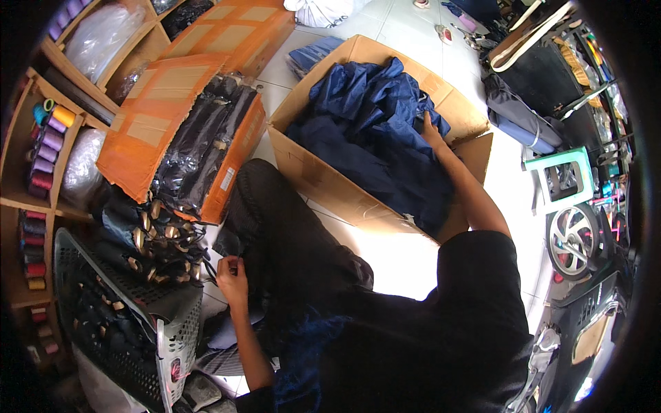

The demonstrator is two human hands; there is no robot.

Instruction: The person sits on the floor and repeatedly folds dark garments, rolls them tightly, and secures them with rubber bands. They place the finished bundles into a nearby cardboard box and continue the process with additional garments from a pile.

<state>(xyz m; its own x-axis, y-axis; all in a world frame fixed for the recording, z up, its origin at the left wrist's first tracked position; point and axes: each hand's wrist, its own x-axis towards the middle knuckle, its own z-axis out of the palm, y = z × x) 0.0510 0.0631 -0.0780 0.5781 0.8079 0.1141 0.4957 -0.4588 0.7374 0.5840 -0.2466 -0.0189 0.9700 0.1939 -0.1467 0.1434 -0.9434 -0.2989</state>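
Observation:
A big open cardboard box (323, 180) stands on the floor before me, heaped with navy blue fabric (372, 96). My right hand (430, 132) reaches over the box's right side and grips a fold of this fabric, its fingertips partly hidden in the cloth. Beside my bent leg, my left hand (232, 275) is closed, its fingers curled together. Dark cord-like loops show next to it, but whether it holds one I cannot make out. Nearest to that hand lies a pile of black straps with light-coloured ends (162, 237).
An orange carton (237, 165) of plastic-wrapped black goods stands left of the box. A grey perforated basket (182, 330) tilts at lower left. Shelves hold thread spools (48, 148). On the right are a green stool (589, 175) and a wheeled vehicle (573, 239).

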